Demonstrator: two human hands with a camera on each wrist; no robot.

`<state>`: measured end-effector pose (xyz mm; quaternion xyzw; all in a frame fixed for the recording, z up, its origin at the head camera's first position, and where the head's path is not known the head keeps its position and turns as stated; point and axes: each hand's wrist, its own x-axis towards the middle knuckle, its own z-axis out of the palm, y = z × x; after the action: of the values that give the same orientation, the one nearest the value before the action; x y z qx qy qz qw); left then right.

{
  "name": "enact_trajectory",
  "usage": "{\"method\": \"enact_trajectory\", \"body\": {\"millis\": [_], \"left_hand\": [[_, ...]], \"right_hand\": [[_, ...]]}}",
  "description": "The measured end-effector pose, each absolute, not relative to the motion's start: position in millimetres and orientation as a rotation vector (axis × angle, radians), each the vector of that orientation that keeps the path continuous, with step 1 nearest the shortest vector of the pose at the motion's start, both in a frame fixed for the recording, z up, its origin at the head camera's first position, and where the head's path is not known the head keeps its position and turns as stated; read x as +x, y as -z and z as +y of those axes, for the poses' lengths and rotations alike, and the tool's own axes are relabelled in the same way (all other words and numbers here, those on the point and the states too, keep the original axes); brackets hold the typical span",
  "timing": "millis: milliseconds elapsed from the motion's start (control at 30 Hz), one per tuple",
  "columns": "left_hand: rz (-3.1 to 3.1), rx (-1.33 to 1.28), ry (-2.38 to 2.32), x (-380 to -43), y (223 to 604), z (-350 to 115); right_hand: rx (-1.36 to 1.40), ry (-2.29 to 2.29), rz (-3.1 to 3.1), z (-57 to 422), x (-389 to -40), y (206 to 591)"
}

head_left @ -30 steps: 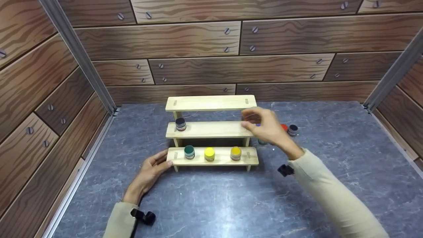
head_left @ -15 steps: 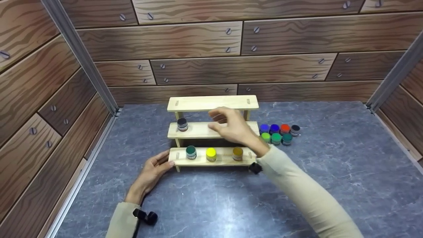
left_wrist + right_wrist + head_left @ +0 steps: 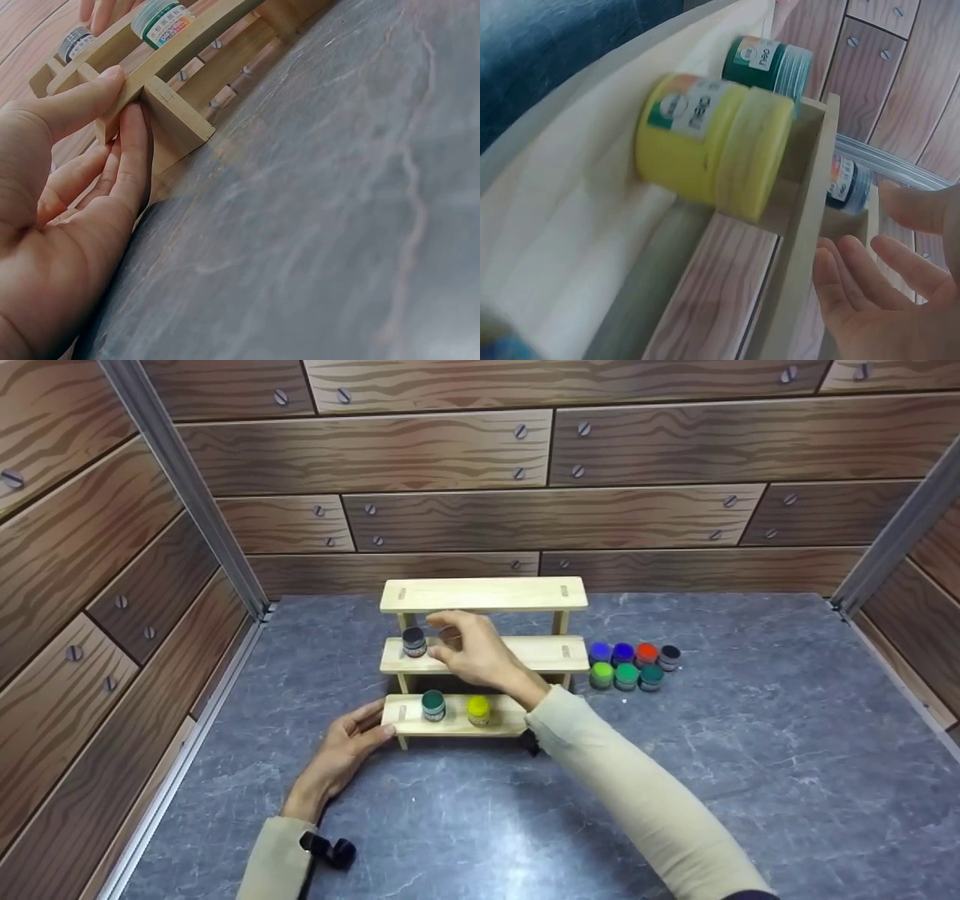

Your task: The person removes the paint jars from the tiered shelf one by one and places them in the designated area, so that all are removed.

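My left hand [image 3: 341,750] grips the left end of the lowest step of a three-step wooden stand [image 3: 484,594], thumb on top and fingers underneath, as the left wrist view shows. My right hand [image 3: 480,652] is over the middle step, thumb and fingers parted and holding nothing. Its fingertips are just right of a small black-lidded paint jar [image 3: 413,643] at that step's left end. On the lowest step sit a dark green paint jar [image 3: 433,705] and a yellow one [image 3: 682,142]. My right forearm hides the right part of this step.
Right of the stand, several paint jars [image 3: 626,676] stand in two close rows on the grey marbled tabletop [image 3: 750,750]: blues, red, black and greens. Wood-patterned walls [image 3: 450,450] enclose the back and sides.
My right hand has moved left along the middle step, from its right end to the black-lidded jar. The forearm now covers the orange-yellow jar on the lowest step. My left hand keeps its grip.
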<state>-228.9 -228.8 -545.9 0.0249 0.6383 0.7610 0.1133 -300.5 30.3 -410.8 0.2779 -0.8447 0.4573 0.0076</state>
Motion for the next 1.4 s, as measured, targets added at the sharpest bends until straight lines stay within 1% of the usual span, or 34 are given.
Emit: {"method": "enact_trajectory", "body": {"millis": [333,467,800,1033,1400], "left_hand": [[1.873,0.094,-2.225,-230.9,543.8,-227.7],[1.859,0.104,-2.236,-232.1,544.0,-226.2],[1.858,0.093,-2.236,-230.5,546.3,-224.3],[1.860,0.102,-2.221,-229.6,547.6,-223.7],[1.873,0.057,-2.219,-227.8,544.9,-230.1]], "right_hand": [[0.850,-1.432,-2.673,5.9,-307.3,411.7],[0.810,-1.350,-2.674,3.8,-308.3,412.8],[0.785,-1.314,-2.652,3.5,-306.9,418.7],[0.798,-1.343,-2.620,15.3,-303.2,415.6],[0.816,-1.416,-2.628,52.6,-293.4,402.9]]}}
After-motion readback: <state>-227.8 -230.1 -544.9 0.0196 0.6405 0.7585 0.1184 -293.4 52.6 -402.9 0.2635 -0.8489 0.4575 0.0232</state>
